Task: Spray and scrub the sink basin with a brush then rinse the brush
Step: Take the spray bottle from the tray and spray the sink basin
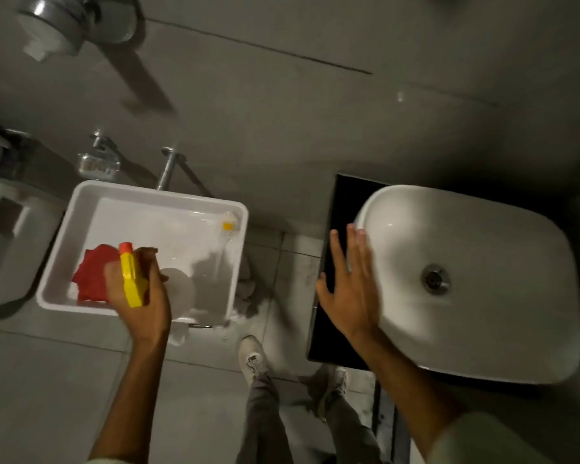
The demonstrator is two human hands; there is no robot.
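Note:
My left hand [141,289] grips a yellow spray bottle [132,279] with an orange nozzle, held over a white rectangular tub [64,242] on the left. Inside the tub lie a red cloth [89,279] and a brush [227,229] with a yellow band and a pale handle, leaning in the far right corner. My right hand [349,283] is open with fingers spread, resting against the left rim of the white oval sink basin [482,242], which sits on a black counter [335,262]. The basin's metal drain [434,277] is visible.
A wall tap [166,169] stands behind the tub, with a wire soap holder [98,165] to its left. A white toilet [4,256] is at the far left. My legs and shoes [253,360] stand on the grey tiled floor between tub and counter.

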